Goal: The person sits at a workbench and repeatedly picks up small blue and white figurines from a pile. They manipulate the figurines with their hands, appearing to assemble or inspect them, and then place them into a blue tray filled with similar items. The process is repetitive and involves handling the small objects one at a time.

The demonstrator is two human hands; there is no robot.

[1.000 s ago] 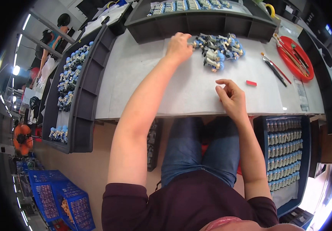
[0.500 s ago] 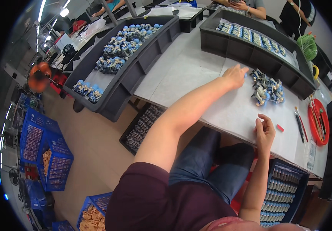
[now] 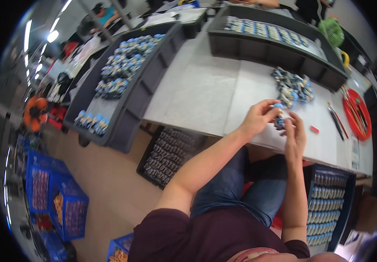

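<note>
Blue-capped figurine [image 3: 279, 114] is now off the pile and up between both hands, over the near part of the white table [image 3: 197, 91]. Change over the last half second: left hand [image 3: 260, 118] was out at the pile's edge, now pulled back with the piece pinched between thumb and fingers, near the head end. Right hand [image 3: 296, 133] sat apart and loosely curled; now it's right beside the lower end, fingers part-open. Can't tell if it touches. Reads to me as fetching done, two-handed handling starting, one piece at a time. Pile of similar figurines [image 3: 300, 89] lies just beyond. Red block [image 3: 314, 129] sits to the right of the right hand, unused; brushes and red dish [image 3: 365, 133] farther right. Grey crate [image 3: 276, 56] behind the pile holds rows; left crate [image 3: 147, 89] holds loose clusters.
</note>
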